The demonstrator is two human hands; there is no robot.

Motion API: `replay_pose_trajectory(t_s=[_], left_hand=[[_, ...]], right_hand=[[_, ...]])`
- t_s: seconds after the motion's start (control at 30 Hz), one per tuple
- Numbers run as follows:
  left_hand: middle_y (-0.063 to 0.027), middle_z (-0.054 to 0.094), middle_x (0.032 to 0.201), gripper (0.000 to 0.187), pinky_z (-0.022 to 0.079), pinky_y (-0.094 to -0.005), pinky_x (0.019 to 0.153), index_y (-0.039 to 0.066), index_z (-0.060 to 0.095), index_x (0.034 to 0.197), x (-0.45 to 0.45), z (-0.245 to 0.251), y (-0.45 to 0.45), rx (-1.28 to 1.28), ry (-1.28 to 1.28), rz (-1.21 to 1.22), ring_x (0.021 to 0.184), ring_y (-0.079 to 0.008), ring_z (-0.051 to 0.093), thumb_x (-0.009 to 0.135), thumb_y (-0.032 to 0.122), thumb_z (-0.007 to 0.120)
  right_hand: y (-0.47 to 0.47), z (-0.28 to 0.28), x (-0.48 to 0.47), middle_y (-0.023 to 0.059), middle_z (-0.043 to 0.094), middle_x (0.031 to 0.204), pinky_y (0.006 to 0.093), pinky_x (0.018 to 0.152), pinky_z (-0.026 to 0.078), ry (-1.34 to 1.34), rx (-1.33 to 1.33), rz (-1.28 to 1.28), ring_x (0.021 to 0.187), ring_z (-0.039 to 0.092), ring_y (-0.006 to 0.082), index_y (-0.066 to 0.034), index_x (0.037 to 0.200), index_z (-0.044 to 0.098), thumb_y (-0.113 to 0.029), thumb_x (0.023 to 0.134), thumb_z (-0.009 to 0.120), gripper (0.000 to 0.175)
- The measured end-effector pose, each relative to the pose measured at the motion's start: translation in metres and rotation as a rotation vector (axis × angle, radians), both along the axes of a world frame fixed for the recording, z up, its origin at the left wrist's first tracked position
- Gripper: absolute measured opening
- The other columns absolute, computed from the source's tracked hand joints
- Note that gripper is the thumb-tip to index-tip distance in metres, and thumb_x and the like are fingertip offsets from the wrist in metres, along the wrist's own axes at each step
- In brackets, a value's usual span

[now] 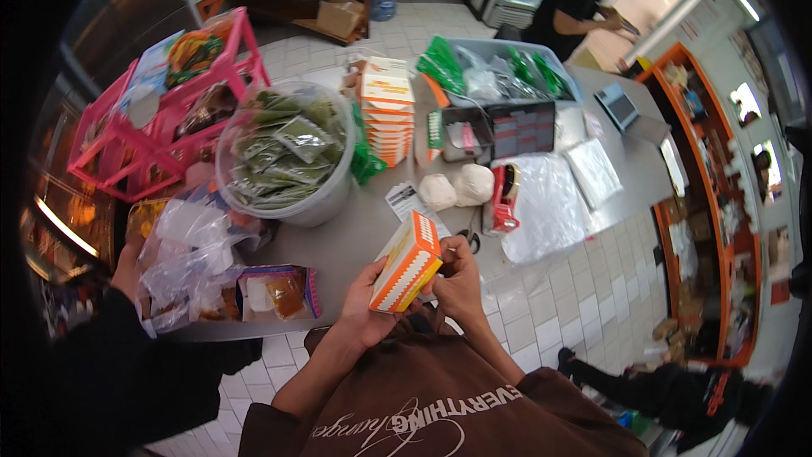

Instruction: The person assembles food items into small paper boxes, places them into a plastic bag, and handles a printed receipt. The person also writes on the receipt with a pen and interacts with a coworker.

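An orange, white and yellow cardboard box (406, 266) is held in front of my chest, just past the table's near edge. My left hand (371, 304) grips its left side and underside, thumb along the edge. At the right end, the bent fingers of my right hand (460, 276) press against the box's edge; that hand partly hides the corner. Beyond the box lie a printed paper slip (401, 201) and black-handled scissors (471, 240). Two white balls of string (457, 187) and a red tape dispenser (505, 200) sit farther back on the steel table (311, 244).
At left stand a tub of green-filled sachets (285, 152) and pink plastic baskets (165, 120). A co-worker's hand (129, 266) touches plastic bags beside an open box (279, 295). Stacked cartons (388, 111), a blue bin (507, 70) and clear bags (545, 209) occupy the back and right.
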State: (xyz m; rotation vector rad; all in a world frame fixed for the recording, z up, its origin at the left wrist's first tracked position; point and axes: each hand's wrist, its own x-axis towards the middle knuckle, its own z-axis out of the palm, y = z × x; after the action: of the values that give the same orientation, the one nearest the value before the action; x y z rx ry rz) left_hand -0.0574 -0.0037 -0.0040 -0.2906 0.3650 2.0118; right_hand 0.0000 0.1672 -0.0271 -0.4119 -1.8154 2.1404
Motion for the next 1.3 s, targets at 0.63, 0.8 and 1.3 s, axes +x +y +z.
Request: replay_pose_trajectory(t_s=[0.63,0.8,1.3], left_hand=[[-0.0180,0.066,0.127,0.045,0.051,-0.0369,0.097,0.002,0.053,0.143,0.039,-0.064,-0.097,-1.005,0.617,0.305,0.112,-0.0252,0.065,0.107,0.030,0.056],[-0.0104,0.071,0.093,0.034,0.054,-0.0291,0.069,0.001,0.062,0.124,0.079,-0.099,-0.167,-1.473,0.413,0.548,0.075,-0.0158,0.068,0.104,0.029,0.062],[-0.0234,0.064,0.120,0.071,0.060,-0.0401,0.074,-0.002,0.024,0.148,0.076,-0.142,-0.166,-1.356,0.227,0.472,0.104,-0.0341,0.069,0.091,0.010,0.065]], right_hand=[[-0.009,-0.070,-0.059,0.0224,0.052,0.135,0.0363,0.084,0.062,-0.333,0.453,0.280,0.109,0.068,0.0293,0.0010,0.135,0.049,-0.014,0.096,0.073,0.049],[-0.027,-0.044,-0.070,0.0202,0.067,0.112,0.0386,0.073,0.058,-0.323,0.808,0.468,0.085,0.072,0.0266,0.0049,0.130,0.055,-0.025,0.095,0.073,0.049],[-0.116,-0.135,-0.054,0.0244,0.072,0.097,0.0475,0.077,0.058,-0.246,0.608,0.768,0.084,0.073,0.0384,0.0052,0.148,0.040,-0.021,0.098,0.059,0.060]])
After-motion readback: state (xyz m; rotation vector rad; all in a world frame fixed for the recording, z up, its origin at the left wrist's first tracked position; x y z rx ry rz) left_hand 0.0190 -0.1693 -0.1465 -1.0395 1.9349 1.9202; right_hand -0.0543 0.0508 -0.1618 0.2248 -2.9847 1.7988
